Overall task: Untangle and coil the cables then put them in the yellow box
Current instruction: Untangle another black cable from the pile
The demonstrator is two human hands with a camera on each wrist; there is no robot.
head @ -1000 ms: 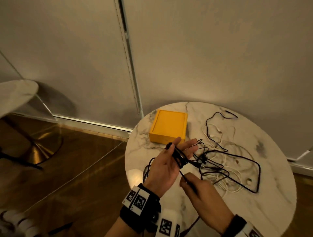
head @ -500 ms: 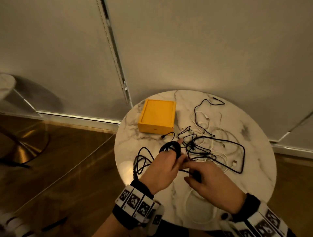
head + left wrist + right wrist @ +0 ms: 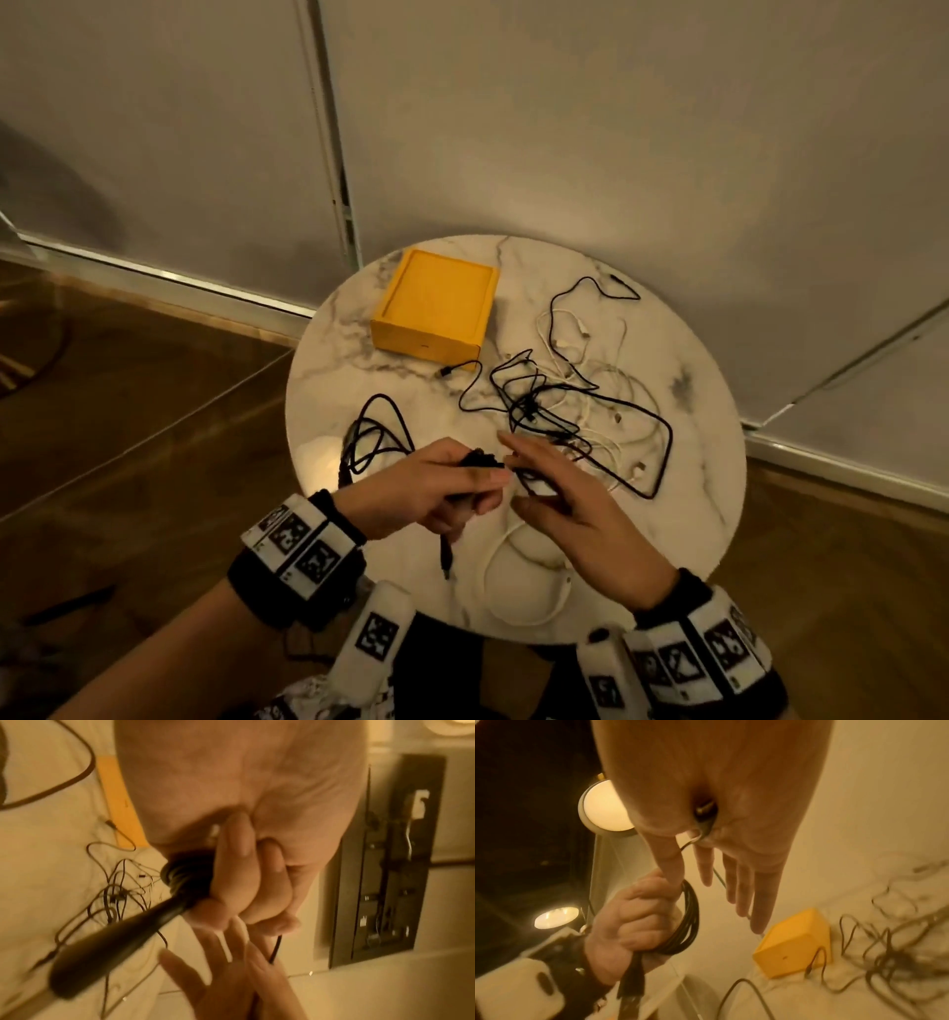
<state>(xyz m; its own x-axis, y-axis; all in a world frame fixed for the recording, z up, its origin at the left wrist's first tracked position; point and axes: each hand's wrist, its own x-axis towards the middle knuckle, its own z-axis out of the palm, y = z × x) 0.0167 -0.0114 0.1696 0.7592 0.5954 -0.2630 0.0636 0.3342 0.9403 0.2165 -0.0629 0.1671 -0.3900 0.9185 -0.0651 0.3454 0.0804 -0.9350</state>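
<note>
From the head view the coiling step looks nearly done for one cable: the left hand (image 3: 436,488) grips a small black cable coil (image 3: 480,459) above the round marble counter (image 3: 683,514), the right hand (image 3: 570,493) hovers just beside it with straight, spread fingers, and the yellow box (image 3: 436,308) sits at the far left of the counter, well apart from the tangle of black and white cables (image 3: 575,411). The left wrist view shows its fingers (image 3: 236,866) curled tight round the wound loops, one plug end sticking out loose. The right wrist view shows the right hand's fingers (image 3: 744,888) straight and holding nothing, so the next move, I judge, calls for carrying the coil to the box without letting it spring open
</note>
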